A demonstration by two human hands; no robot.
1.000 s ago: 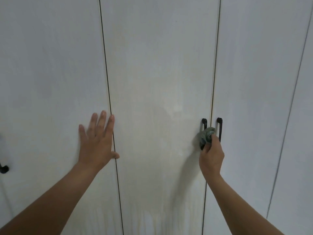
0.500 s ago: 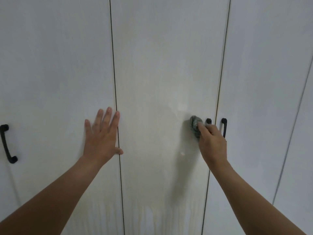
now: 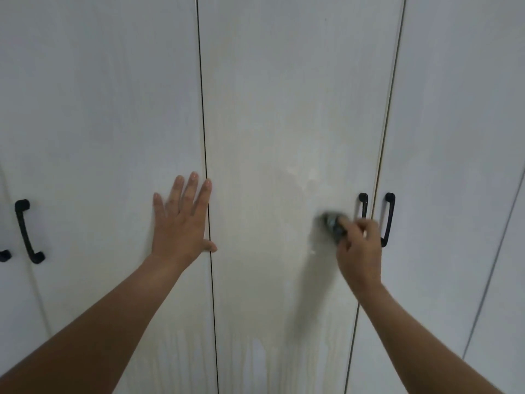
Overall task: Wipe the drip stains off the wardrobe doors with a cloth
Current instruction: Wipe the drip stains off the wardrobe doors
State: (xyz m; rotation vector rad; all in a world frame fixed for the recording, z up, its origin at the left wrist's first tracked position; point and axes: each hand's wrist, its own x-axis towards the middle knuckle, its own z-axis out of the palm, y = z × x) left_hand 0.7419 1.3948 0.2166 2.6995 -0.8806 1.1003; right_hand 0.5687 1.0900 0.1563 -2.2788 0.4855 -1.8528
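- L hand (image 3: 181,223): flat on left door (image 3: 99,109), palm to panel. Fingers straight, slightly spread, pointing up; holds nothing.
- L index tip sits at the seam w/ middle door (image 3: 284,95). Thumb sticks out sideways, crossing the seam onto that door.
- L forearm: enters from bottom-left corner, runs diagonally up-right, arm stretched out, wrist approx straight.
- R hand (image 3: 359,251): back of hand to cam, fingers curled round cloth (image 3: 333,226), pressing it vs middle door. Motion-blurred, so exact finger layout can't tell.
- R forearm: enters from bottom-right corner, runs up-left, arm extended, wrist bent slightly inward.
- Cloth: small dark grey-green wad, poking out up-left of R fingers. On right part of middle door, just left of mid-door handle (image 3: 363,204), approx at handle height.
- Mid-door handle: black, vertical; lower end hidden behind R hand.
- Right-door handle (image 3: 388,220): black, vertical, on right door (image 3: 454,109), just right of R hand. Knuckles touching it or not: can't tell.
- Drip stains (image 3: 255,359): pale vertical streaks low on left + middle doors, below both hands, between the forearms.
- Dull patch (image 3: 284,200): slightly darker area on middle door, left of cloth, curved upper edge above cloth level.
- Left-door handle (image 3: 28,231): black, near far edge of left door, well apart from L hand. Another black handle end (image 3: 4,255) at frame's left edge.
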